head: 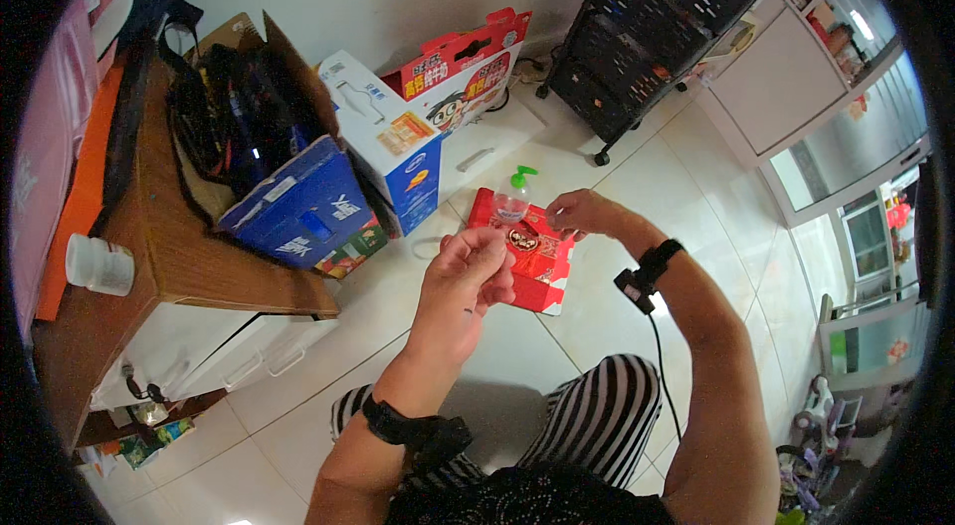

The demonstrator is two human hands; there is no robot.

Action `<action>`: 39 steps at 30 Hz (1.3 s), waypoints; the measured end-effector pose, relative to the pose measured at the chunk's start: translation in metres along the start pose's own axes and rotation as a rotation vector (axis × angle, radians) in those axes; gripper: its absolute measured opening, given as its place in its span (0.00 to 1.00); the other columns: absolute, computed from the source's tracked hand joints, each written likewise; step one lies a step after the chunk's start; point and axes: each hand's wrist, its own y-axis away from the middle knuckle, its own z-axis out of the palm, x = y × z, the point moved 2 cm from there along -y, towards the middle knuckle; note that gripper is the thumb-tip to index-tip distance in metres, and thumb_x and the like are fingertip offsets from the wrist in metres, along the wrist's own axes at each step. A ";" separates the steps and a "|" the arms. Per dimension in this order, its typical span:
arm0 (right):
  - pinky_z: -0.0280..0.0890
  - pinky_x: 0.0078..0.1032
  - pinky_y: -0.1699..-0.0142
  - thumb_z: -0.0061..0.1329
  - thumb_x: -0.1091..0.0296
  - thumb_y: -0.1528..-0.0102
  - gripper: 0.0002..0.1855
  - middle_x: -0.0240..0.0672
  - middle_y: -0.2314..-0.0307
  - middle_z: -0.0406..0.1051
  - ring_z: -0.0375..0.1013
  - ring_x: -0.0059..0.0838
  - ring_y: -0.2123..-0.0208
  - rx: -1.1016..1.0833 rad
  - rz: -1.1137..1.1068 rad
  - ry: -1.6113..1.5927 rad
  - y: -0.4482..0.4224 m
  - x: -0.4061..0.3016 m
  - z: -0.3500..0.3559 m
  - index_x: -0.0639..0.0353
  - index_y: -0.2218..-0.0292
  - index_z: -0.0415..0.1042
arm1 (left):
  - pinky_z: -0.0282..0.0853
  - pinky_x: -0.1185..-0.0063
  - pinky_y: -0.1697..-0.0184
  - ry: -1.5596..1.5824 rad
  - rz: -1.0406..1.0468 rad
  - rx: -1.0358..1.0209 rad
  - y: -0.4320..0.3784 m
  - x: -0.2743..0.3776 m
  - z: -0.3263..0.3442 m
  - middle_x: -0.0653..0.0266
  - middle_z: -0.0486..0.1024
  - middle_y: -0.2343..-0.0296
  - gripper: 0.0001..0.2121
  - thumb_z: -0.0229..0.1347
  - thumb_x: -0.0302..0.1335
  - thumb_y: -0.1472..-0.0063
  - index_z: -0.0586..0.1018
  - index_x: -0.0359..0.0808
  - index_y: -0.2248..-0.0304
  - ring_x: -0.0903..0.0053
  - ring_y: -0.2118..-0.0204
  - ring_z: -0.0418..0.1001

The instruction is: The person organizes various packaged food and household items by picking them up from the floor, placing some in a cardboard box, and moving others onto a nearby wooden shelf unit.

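Note:
A flat red carton (537, 268) with printed writing lies before me, low down near the floor. On its far end stands a clear plastic pump bottle (511, 203) with a green pump head (521, 176). My left hand (470, 271) is raised over the carton's left side, its thumb against the curled fingers. Whether something small is pinched there cannot be made out. To the right of the bottle, my right hand (586, 213) hovers by the carton's edge with bent fingers, its fingertips partly blurred. Any thin thing between those fingers is too small to see.
Left of me, a wooden-topped cabinet (246, 286) carries a white pill bottle (99, 265) and an open blue carton (306, 204). Printed milk cartons (466, 81) stand by the wall. A black wheeled drawer cart (649, 33) is at the back. A cable (662, 368) hangs from my right wrist strap.

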 end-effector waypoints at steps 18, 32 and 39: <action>0.66 0.37 0.61 0.48 0.65 0.48 0.12 0.46 0.70 0.70 0.71 0.48 0.67 0.592 -0.524 0.202 -0.101 0.027 0.024 0.57 0.61 0.71 | 0.66 0.83 0.67 -0.381 0.024 0.144 -0.062 -0.040 -0.035 0.72 0.70 0.72 0.08 0.53 0.31 0.40 0.72 0.38 0.63 0.84 0.71 0.68; 0.64 0.22 0.58 0.50 0.68 0.45 0.10 0.34 0.69 0.69 0.69 0.26 0.65 0.044 -0.748 -0.259 -0.006 -0.088 -0.009 0.62 0.62 0.71 | 0.64 0.74 0.50 -1.192 0.423 0.193 -0.089 -0.044 -0.025 0.52 0.61 0.51 0.40 0.65 0.35 0.56 0.56 0.34 0.46 0.68 0.48 0.62; 0.62 0.22 0.56 0.52 0.69 0.47 0.12 0.33 0.67 0.69 0.68 0.26 0.62 -0.034 -0.725 -0.275 -0.004 -0.081 0.009 0.62 0.60 0.72 | 0.62 0.68 0.49 -1.053 0.424 0.147 -0.087 -0.051 -0.034 0.50 0.65 0.55 0.38 0.65 0.32 0.57 0.59 0.33 0.48 0.59 0.51 0.63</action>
